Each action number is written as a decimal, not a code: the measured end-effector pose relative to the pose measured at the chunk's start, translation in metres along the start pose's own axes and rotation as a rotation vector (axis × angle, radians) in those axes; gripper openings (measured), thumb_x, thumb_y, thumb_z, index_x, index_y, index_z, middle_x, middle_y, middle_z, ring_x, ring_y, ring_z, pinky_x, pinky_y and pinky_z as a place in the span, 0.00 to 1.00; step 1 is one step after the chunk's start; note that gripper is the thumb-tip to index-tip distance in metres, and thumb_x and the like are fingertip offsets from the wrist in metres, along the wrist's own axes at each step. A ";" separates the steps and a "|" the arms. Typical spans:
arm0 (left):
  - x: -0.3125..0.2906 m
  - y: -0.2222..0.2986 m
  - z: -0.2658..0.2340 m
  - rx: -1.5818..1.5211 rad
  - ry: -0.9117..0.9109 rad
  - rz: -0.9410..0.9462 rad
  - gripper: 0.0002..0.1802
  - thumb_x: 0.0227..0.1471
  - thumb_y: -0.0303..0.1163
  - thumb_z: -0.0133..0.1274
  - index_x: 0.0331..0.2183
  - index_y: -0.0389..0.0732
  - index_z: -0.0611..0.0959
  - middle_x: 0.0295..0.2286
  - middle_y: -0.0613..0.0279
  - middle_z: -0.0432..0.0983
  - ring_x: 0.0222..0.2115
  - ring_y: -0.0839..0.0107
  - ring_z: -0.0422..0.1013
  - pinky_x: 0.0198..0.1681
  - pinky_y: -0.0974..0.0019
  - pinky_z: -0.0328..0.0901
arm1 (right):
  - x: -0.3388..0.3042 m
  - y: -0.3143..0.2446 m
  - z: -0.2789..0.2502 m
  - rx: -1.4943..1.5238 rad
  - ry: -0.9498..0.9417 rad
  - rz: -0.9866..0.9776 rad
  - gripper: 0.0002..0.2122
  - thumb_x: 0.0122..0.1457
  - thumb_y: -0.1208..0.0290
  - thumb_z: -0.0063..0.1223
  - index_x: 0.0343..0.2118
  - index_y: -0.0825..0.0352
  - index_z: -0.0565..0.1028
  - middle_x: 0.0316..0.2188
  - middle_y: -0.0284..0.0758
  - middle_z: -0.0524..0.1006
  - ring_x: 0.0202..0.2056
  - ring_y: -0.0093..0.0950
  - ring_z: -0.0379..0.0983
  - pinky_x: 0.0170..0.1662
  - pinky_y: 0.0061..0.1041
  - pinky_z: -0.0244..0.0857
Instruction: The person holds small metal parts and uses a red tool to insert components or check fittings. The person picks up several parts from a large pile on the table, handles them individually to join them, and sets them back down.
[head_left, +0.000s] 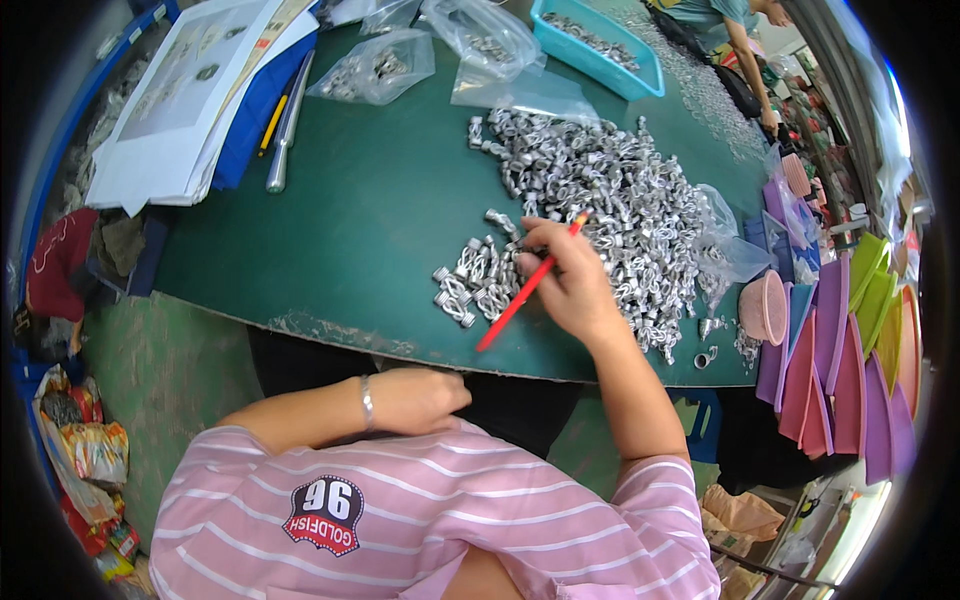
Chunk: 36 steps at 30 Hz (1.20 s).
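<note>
My right hand (570,280) is closed around a red pencil (515,308), slanted with its lower end toward the near table edge. Under and beside its fingertips lies a small group of silver metal fittings (480,278) with ring ends and looped middles. A much larger heap of the same fittings (600,180) spreads behind and to the right of this hand. My left hand (420,400) rests below the near edge of the table, against my body, its fingers curled. Whatever is inside that hand, if anything, is hidden.
The green table (350,220) carries papers (190,90), a yellow pencil (273,125) and a silver pen-like tool (283,150) at left. Plastic bags of fittings (375,68) and a turquoise tray (600,45) stand behind. Coloured bins (835,350) line the right edge; another person (740,45) works far right.
</note>
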<state>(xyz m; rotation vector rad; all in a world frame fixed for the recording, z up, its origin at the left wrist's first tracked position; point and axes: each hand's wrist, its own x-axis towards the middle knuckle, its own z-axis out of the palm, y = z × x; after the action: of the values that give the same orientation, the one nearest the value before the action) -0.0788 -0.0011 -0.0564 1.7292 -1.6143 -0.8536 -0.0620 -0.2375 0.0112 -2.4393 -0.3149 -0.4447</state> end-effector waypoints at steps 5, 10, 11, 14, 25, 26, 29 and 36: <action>-0.001 0.033 -0.051 0.159 0.738 0.046 0.10 0.37 0.28 0.62 0.26 0.40 0.77 0.21 0.58 0.71 0.20 0.62 0.68 0.23 0.65 0.64 | 0.017 -0.006 0.020 0.106 0.137 0.154 0.08 0.47 0.73 0.56 0.30 0.65 0.70 0.20 0.42 0.71 0.26 0.43 0.68 0.31 0.38 0.62; 0.003 0.029 -0.067 0.170 0.869 -0.229 0.14 0.32 0.24 0.63 0.25 0.38 0.76 0.23 0.58 0.68 0.21 0.65 0.66 0.24 0.66 0.63 | 0.025 0.000 0.021 -0.097 0.073 0.048 0.08 0.42 0.76 0.56 0.24 0.66 0.67 0.18 0.42 0.71 0.25 0.43 0.70 0.28 0.39 0.62; 0.003 0.030 -0.067 0.180 0.854 -0.241 0.14 0.32 0.24 0.63 0.25 0.38 0.76 0.23 0.59 0.68 0.21 0.65 0.66 0.24 0.66 0.63 | 0.025 0.004 0.021 -0.014 0.046 0.064 0.08 0.42 0.77 0.55 0.24 0.66 0.67 0.17 0.41 0.71 0.24 0.43 0.70 0.27 0.39 0.62; 0.009 0.020 -0.063 0.344 0.825 -0.175 0.14 0.33 0.25 0.63 0.27 0.37 0.76 0.26 0.59 0.69 0.21 0.65 0.67 0.25 0.65 0.64 | 0.026 0.004 0.016 0.047 0.048 0.125 0.07 0.42 0.79 0.54 0.24 0.66 0.67 0.17 0.42 0.71 0.24 0.43 0.70 0.28 0.39 0.63; 0.016 0.019 -0.064 -0.077 0.929 -0.117 0.12 0.38 0.18 0.59 0.30 0.34 0.75 0.31 0.57 0.68 0.25 0.73 0.69 0.28 0.72 0.66 | 0.001 0.014 0.007 0.946 0.364 0.245 0.08 0.54 0.83 0.48 0.28 0.65 0.62 0.28 0.29 0.67 0.29 0.16 0.62 0.32 0.15 0.59; 0.014 0.022 -0.063 -0.168 0.982 -0.136 0.13 0.38 0.18 0.58 0.31 0.34 0.75 0.31 0.58 0.68 0.26 0.74 0.69 0.28 0.73 0.66 | -0.001 0.003 0.002 1.050 0.292 0.302 0.08 0.54 0.83 0.48 0.28 0.64 0.62 0.29 0.29 0.67 0.30 0.16 0.62 0.33 0.16 0.60; 0.018 0.034 -0.064 -0.351 1.048 -0.086 0.14 0.40 0.16 0.57 0.34 0.31 0.75 0.32 0.58 0.69 0.30 0.75 0.70 0.31 0.74 0.67 | -0.016 -0.022 0.006 1.245 0.068 0.357 0.10 0.52 0.84 0.50 0.28 0.63 0.62 0.30 0.31 0.69 0.32 0.18 0.64 0.36 0.19 0.61; 0.009 0.028 -0.056 -0.461 0.956 0.011 0.15 0.43 0.15 0.55 0.37 0.30 0.76 0.30 0.59 0.71 0.31 0.75 0.70 0.34 0.74 0.67 | -0.044 -0.050 0.021 1.336 0.077 0.420 0.09 0.52 0.84 0.51 0.28 0.64 0.63 0.30 0.33 0.71 0.31 0.18 0.65 0.35 0.18 0.62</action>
<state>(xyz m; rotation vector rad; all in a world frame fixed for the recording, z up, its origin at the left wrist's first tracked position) -0.0509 -0.0114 -0.0009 1.4317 -0.7123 -0.2522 -0.1139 -0.1904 0.0055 -1.1190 -0.0108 -0.0575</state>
